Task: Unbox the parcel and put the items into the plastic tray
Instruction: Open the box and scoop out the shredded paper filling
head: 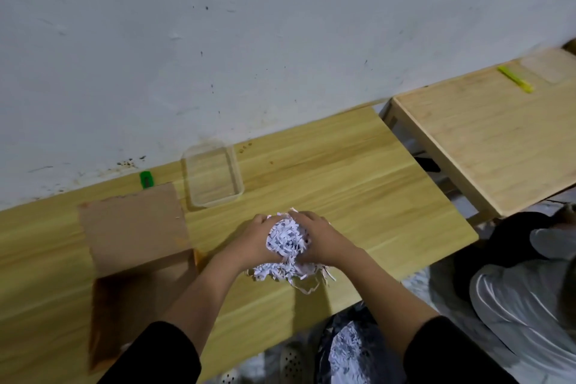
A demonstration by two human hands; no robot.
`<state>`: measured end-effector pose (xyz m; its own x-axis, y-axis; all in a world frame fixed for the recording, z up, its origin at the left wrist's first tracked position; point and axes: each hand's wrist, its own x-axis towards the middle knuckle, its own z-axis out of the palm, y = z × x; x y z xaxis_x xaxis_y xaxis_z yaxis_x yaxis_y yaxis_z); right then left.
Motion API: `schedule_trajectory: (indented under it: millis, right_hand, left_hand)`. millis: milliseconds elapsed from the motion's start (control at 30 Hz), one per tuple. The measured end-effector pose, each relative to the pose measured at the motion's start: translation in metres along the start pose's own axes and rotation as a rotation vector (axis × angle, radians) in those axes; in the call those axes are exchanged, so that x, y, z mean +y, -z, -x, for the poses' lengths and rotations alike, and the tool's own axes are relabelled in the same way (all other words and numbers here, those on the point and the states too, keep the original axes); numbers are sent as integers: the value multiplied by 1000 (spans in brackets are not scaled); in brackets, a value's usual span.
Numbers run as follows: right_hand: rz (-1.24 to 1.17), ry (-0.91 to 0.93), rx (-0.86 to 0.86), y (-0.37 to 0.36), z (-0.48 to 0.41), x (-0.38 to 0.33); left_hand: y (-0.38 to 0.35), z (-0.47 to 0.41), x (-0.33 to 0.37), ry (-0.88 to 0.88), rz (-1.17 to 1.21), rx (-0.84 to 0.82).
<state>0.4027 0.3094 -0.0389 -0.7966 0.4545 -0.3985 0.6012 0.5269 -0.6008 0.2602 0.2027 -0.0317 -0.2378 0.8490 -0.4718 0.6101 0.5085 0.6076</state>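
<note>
Both hands, left hand (254, 240) and right hand (318, 238), clasp 1 wad of white shredded paper (286, 238). Brown cardboard parcel (137, 246) sits left of them; clear plastic tray (213, 173) lies beyond, empty.

Both my forearms reach forward, black sleeves pushed up. My left hand (252, 238) and right hand (321, 237) face each other, palms inward, fingers curled, cupped together around a wad of shredded paper (286, 237), pressing from both sides.
</note>
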Motion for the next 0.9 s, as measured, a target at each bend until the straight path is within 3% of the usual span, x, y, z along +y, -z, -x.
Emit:
schedule_trajectory:
  millis: [167,400,767,900]
  right_hand:
    - [-120,-9,56,18,12,7]
    - [-88,7,183,24,21,4]
    - [-90,92,308,25,36,-14]
    - [-110,117,349,22,34,-36]
  left_hand:
    - [-3,8,7,-41,-1,34]
    - [-4,20,19,-67,-60,167]
    - [8,37,16,-147,39,166]
    - [21,46,11,-185,38,237]
